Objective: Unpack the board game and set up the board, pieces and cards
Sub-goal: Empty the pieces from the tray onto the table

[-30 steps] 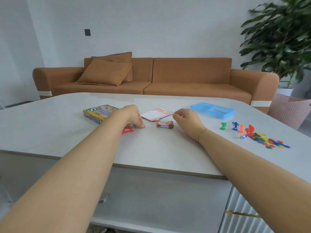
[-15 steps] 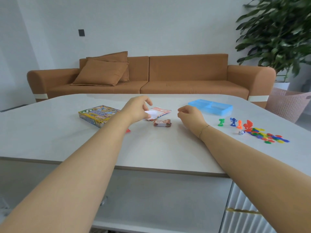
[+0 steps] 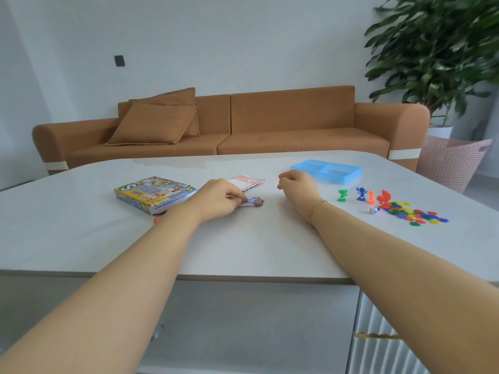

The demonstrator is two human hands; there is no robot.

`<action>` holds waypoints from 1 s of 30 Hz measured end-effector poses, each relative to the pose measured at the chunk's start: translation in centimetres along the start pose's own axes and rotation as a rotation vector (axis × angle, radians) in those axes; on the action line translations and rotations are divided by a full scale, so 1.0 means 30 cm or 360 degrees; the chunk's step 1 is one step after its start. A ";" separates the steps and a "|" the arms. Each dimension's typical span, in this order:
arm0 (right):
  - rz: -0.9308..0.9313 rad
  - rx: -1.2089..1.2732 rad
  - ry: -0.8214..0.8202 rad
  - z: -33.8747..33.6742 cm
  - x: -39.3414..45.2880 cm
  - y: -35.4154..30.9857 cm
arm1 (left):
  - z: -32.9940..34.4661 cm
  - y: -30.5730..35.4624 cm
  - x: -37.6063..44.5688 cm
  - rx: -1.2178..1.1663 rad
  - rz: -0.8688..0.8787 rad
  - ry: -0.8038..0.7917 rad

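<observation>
On the game box (image 3: pixel 155 194) we can read a white "S" on a green corner and little else — the rest of the print is too small. Our left hand (image 3: pixel 220 197) rests on the white table (image 3: pixel 81 238) with fingers curled down onto the near end of a small card deck (image 3: pixel 253 202); we cannot tell whether they pinch it or only touch. Our right hand (image 3: pixel 298 186) hovers just right of the deck, loosely curled, holding nothing. Behind the deck lies a folded red-and-white sheet (image 3: pixel 247 182). Further right — a blue tray (image 3: pixel 328 171), four pawns (image 3: pixel 361 195), a die (image 3: pixel 374 210) and scattered coloured chips (image 3: pixel 415 214). A red piece (image 3: pixel 157 219) peeks out beside our left forearm.
</observation>
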State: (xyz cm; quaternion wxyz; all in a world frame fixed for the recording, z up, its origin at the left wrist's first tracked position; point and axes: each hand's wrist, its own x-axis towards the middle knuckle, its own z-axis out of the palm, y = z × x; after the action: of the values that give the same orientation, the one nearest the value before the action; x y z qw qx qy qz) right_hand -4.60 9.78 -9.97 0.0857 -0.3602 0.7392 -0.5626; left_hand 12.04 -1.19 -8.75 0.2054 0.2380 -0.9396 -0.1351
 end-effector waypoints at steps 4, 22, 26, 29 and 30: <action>0.0018 0.0008 0.0008 -0.002 0.001 -0.002 | 0.011 0.013 0.001 0.0030 0.0056 0.0005; -0.0157 -0.0172 -0.0084 0.021 -0.005 -0.014 | -0.031 -0.007 -0.042 0.0308 -0.0217 0.0116; -0.0542 -0.0847 -0.0404 0.065 0.025 -0.037 | -0.056 -0.074 -0.049 0.0474 -0.0438 0.0206; -0.0544 -0.1053 -0.0621 0.122 0.060 -0.073 | -0.053 -0.116 -0.042 0.0514 -0.0566 0.0257; -0.0534 -0.1086 -0.0687 0.138 0.068 -0.087 | -0.051 -0.126 -0.037 0.0498 -0.0611 0.0280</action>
State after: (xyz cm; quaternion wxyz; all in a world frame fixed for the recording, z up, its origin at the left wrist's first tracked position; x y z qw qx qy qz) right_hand -2.75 5.02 -8.53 0.0218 -0.5924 0.7791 -0.2042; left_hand 15.10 -4.09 -9.08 0.2177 0.4518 -0.8652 -0.0033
